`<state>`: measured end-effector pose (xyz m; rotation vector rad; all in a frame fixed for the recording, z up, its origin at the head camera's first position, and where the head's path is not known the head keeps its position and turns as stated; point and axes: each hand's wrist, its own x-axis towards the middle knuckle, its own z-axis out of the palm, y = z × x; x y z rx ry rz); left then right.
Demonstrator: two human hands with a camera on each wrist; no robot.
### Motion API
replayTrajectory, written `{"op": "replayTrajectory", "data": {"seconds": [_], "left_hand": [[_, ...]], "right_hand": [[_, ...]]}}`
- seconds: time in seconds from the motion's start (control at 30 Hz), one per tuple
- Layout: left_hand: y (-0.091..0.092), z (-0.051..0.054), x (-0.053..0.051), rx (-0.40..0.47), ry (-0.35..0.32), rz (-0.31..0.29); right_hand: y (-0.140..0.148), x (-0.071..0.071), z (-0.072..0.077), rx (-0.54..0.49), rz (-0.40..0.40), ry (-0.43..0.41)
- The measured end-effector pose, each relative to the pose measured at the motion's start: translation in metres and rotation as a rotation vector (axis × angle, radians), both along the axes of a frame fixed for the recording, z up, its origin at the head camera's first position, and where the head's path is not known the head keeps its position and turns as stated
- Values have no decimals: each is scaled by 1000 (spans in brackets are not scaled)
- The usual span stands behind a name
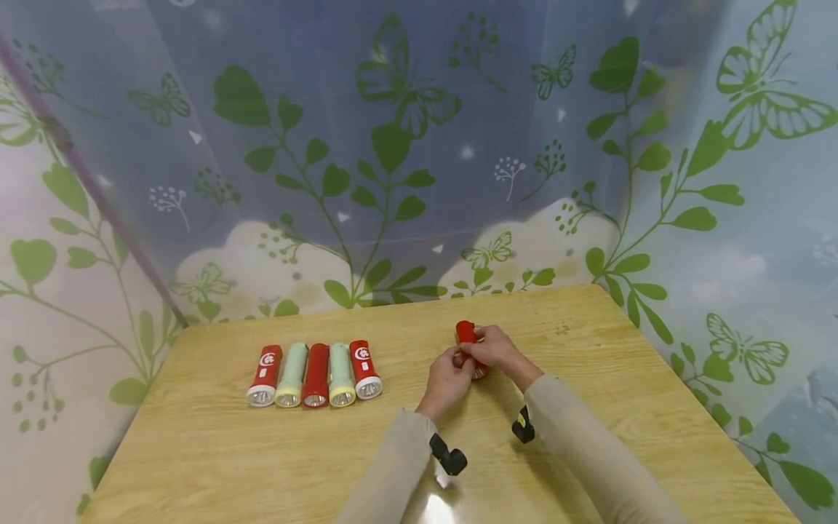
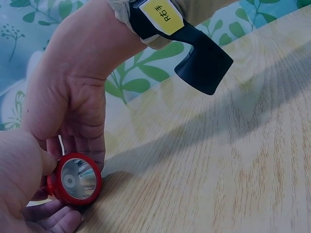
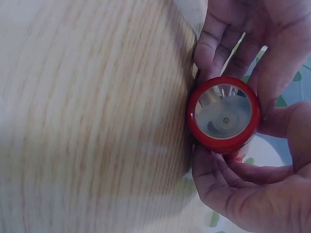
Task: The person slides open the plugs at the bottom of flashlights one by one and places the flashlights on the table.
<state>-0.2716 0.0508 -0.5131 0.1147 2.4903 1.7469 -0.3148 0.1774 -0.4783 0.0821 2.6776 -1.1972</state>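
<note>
Toward the right of the tabletop [image 1: 314, 466], grips a red torch [image 3: 224, 115] with both left hand [image 1: 448, 382] and right hand [image 1: 497, 349], well apart from the row of five other torches [image 1: 316, 375] lying at left.

Beige long sleeves [image 1: 592, 447]; black curved wrist mounts [image 1: 448, 456]; yellow label [image 2: 159, 13] marked "R右手".

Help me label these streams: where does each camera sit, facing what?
Head: on the head, facing forward and down at the table; left hand, right hand, sleeves show.
Left wrist: on that wrist, facing the red flashlight; both hands show.
Right wrist: on that wrist, facing it too; both hands show.
Both wrist views share its lens.
</note>
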Motion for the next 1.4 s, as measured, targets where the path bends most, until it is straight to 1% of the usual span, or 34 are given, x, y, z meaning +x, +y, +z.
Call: {"op": "replayTrajectory", "data": {"seconds": [0.17, 0.37, 0.47, 0.6, 0.77, 0.83, 1.0, 1.1, 1.23, 1.33, 1.4], "left_hand": [[1, -1, 0, 2, -8, 5], [1, -2, 0, -3, 23, 10], [2, -1, 0, -2, 25, 10], [2, -2, 0, -8, 12, 13], [1, -3, 0, -18, 19, 15], [1, -2, 0, -17, 21, 18], [1, 0, 1, -14, 1, 29], [1, 0, 1, -17, -16, 33], [1, 2, 1, -14, -28, 46], [1, 3, 2, -38, -2, 69], [1, 5, 3, -76, 34, 84]], "right_hand": [[0, 1, -1, 5, 6, -14], [1, 1, -1, 25, 10, -6], [1, 1, -1, 32, 13, 5], [1, 2, -2, 22, 2, 7], [1, 3, -3, 15, -19, 7], [1, 2, -4, 10, -27, 2], [4, 0, -5, -13, -45, -23], [5, 0, -2, -14, -51, -27], [6, 2, 4, 8, -55, -7], [8, 3, 9, 0, -66, 0], [9, 3, 12, -19, -84, 4]]}}
